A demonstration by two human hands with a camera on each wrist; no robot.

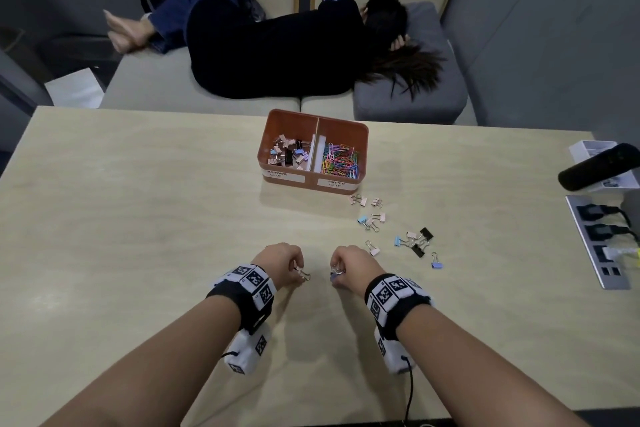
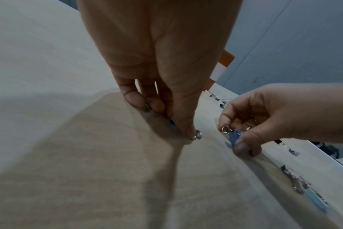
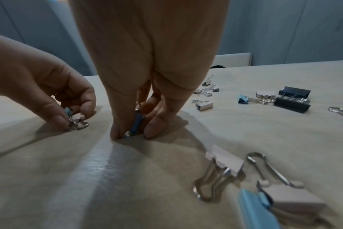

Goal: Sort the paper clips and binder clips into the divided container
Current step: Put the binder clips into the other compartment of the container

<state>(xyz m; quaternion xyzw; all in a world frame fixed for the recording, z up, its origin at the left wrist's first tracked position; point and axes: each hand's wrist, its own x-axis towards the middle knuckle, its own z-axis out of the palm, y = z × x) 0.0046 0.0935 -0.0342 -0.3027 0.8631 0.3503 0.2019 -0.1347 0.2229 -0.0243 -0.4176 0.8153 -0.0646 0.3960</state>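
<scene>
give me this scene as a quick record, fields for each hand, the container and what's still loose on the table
left hand: pinches small binder clips at the table
right hand: pinches a blue binder clip at the table
container: orange; binder clips in left compartment, paper clips in right
loose clips: binder clips only, right of the hands

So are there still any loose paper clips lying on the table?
No, only binder clips lie loose on the table; the coloured paper clips all sit in the container's right compartment.
</scene>
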